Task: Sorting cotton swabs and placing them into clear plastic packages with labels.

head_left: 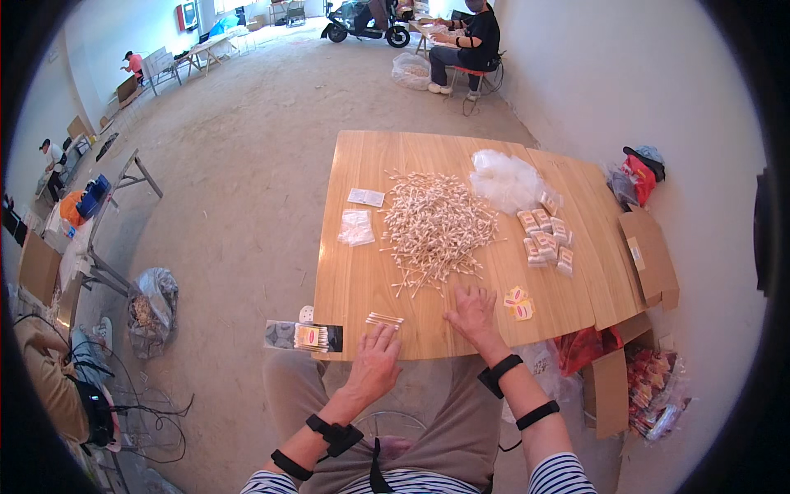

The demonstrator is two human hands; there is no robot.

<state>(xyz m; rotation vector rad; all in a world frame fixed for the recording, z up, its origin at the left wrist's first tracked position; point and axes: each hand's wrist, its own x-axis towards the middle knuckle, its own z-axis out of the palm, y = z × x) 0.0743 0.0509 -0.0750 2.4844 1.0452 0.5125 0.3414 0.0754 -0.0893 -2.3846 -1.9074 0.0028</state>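
On the wooden table [553, 313] in front of me lies a large loose pile of cotton swabs [436, 226]. A small row of cotton swabs [384, 319] sits apart from it near the front edge. My left hand [374, 361] rests just below that row, fingers stretched out and their tips at the swabs. Palm down, my right hand [474, 317] lies on the tabletop with its fingers spread, between the pile and some small yellow-and-red labels [518, 303]. At the front left corner, a bundle of swabs with a yellow label [310, 337] lies on a dark pad.
Filled swab packs [547, 239] stand in a group to the right, beside a heap of clear plastic bags [506, 181]. Flat clear bags [356, 228] lie left of the pile. Open cardboard boxes [611, 393] adjoin the right edge. A person [476, 41] sits working farther off.
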